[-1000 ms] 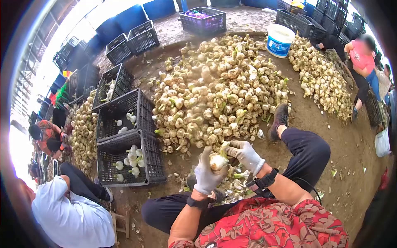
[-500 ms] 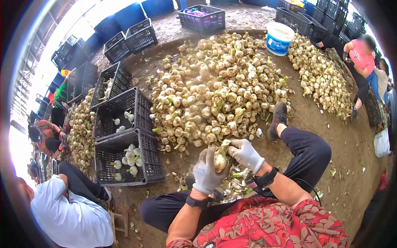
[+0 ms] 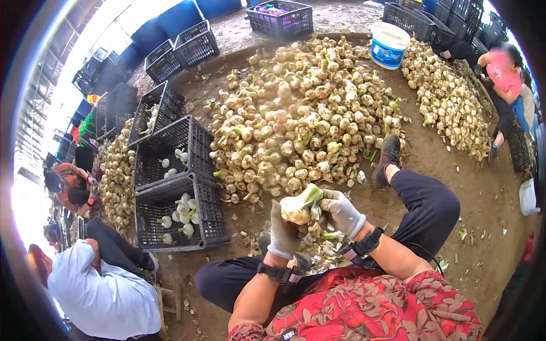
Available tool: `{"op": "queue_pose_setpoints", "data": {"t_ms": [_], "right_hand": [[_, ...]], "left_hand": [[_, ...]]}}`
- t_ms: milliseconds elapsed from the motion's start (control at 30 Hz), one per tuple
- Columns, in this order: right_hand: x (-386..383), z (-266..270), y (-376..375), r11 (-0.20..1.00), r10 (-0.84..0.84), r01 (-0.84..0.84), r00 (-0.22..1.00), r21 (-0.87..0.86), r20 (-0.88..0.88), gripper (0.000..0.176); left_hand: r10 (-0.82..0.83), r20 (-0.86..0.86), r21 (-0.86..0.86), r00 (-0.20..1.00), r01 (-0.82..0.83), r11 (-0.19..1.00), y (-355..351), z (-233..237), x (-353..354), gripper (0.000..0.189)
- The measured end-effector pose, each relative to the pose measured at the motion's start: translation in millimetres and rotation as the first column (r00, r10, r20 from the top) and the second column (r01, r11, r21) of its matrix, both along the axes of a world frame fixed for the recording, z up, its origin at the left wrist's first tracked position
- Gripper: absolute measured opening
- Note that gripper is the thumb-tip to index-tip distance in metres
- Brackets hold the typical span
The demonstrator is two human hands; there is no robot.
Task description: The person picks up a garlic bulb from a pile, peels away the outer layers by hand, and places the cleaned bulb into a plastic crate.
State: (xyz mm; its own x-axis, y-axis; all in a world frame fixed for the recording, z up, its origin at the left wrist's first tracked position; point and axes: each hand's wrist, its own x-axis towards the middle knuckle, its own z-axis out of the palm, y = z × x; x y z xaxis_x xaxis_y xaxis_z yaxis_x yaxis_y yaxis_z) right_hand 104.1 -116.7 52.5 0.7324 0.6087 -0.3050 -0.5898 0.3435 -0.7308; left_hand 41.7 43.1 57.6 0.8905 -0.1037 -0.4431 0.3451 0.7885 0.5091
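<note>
Two gloved hands meet over one bulb (image 3: 294,212), held up above the floor (image 3: 418,148) between the wearer's knees. The left hand (image 3: 286,232) grasps it from below, fingers curled around its near side. The right hand (image 3: 344,215) has its fingers bent against the green stem (image 3: 312,194) and some loose peel; whether they pinch either, or hide a tool, I cannot tell. Each wrist carries one black strap (image 3: 368,243). Scraps (image 3: 327,250), too many to count, lie on the floor below.

Three heaps of uncleaned garlic show: the middle heap (image 3: 307,113) just beyond the hands, the right heap (image 3: 455,108) and the left heap (image 3: 116,187). One shoe (image 3: 389,159) rests just beside the middle heap's near right edge. One bucket (image 3: 388,54) stands by that heap's far right edge.

Left of the middle heap, three crates run in a row. The near crate (image 3: 211,219) holds about eight white bulbs (image 3: 184,208), most toward its right side. The middle crate (image 3: 199,148) holds about four, near its right edge; those in the far crate (image 3: 172,108) are too small to count. One person in a white shirt (image 3: 108,290) sits by the near crate's near left corner.
</note>
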Motion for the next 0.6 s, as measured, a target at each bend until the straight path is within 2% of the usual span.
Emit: {"op": "queue_pose_setpoints", "data": {"t_ms": [33, 67, 100, 167, 200, 233, 300, 333, 367, 400, 433, 467, 500, 567, 600], "right_hand": [[-1.3, -0.2, 1.4, 1.000, -0.004, 0.005, 0.997, -0.022, 0.082, 0.022], [-2.7, 1.1, 3.7, 0.994, -0.022, 0.035, 0.991, -0.099, 0.135, 0.023], [-4.6, 1.7, 5.7, 0.995, -0.027, 0.040, 0.990, -0.093, 0.135, 0.023], [-10.3, 2.7, 10.0, 0.988, 0.020, 0.042, 0.917, -0.147, 0.398, 0.027], [-15.6, 9.3, 10.4, 0.979, 0.047, 0.035, 0.923, -0.203, 0.383, 0.022], [-14.9, 9.2, 9.3, 0.979, 0.046, 0.034, 0.923, -0.202, 0.382, 0.022], [-10.3, 7.7, 4.5, 0.923, 0.054, 0.072, 0.949, -0.379, 0.312, 0.022], [-5.9, -3.3, -1.4, 0.889, 0.020, 0.080, 0.977, -0.451, 0.212, 0.024], [-4.3, -11.2, -5.3, 0.890, 0.018, 0.083, 0.976, -0.449, 0.216, 0.024], [-4.3, -18.0, -8.0, 0.816, 0.079, 0.227, 0.868, -0.532, 0.490, 0.027], [-5.2, -25.3, -10.4, 0.733, 0.178, 0.386, 0.686, -0.560, 0.705, 0.031], [-8.5, -5.9, -9.3, 0.814, 0.121, 0.209, 0.852, -0.542, 0.510, 0.035], [-11.9, -0.2, -7.1, 0.812, 0.122, 0.208, 0.854, -0.546, 0.506, 0.035], [-14.2, 6.3, -0.4, 0.866, 0.120, 0.185, 0.825, -0.464, 0.552, 0.033], [-16.1, 2.9, 6.6, 0.909, 0.033, 0.203, 0.837, -0.365, 0.547, 0.026]], "left_hand": [[0.121, -0.111, -0.031, 0.986, -0.126, 0.992, -2.7, 1.7, 0.8, 0.057], [0.070, 0.187, -0.006, 0.980, -0.070, 0.998, -0.6, -2.1, -0.3, 0.054], [0.064, 0.187, 0.000, 0.980, -0.065, 0.998, -3.0, -5.6, -1.3, 0.054], [0.140, 0.214, 0.270, 0.967, -0.196, 0.943, -11.7, -8.3, -3.3, 0.050], [0.143, 0.182, 0.153, 0.973, -0.172, 0.973, -6.1, -15.5, -3.0, 0.046], [0.143, 0.181, 0.154, 0.973, -0.172, 0.973, -4.7, -17.9, -5.3, 0.046], [0.159, 0.259, 0.230, 0.953, -0.221, 0.948, -5.3, -10.3, -7.9, 0.057], [0.185, 0.256, 0.174, 0.949, -0.233, 0.957, -5.2, -12.0, -9.1, 0.062], [0.182, 0.260, 0.175, 0.948, -0.232, 0.957, -6.0, -8.2, -9.2, 0.062], [0.192, 0.260, 0.178, 0.946, -0.242, 0.954, -6.9, -2.7, -9.8, 0.063], [0.202, 0.257, 0.179, 0.945, -0.252, 0.951, -8.4, 2.0, -10.9, 0.064], [0.239, 0.326, 0.165, 0.915, -0.304, 0.938, -11.9, 4.6, -9.4, 0.072], [0.239, 0.321, 0.164, 0.916, -0.302, 0.939, -14.3, 3.2, -8.8, 0.072], [0.231, 0.432, 0.322, 0.872, -0.389, 0.863, -15.7, -2.7, -5.0, 0.074], [0.209, 0.473, 0.317, 0.856, -0.387, 0.866, -13.5, -12.0, -6.4, 0.076]]}}
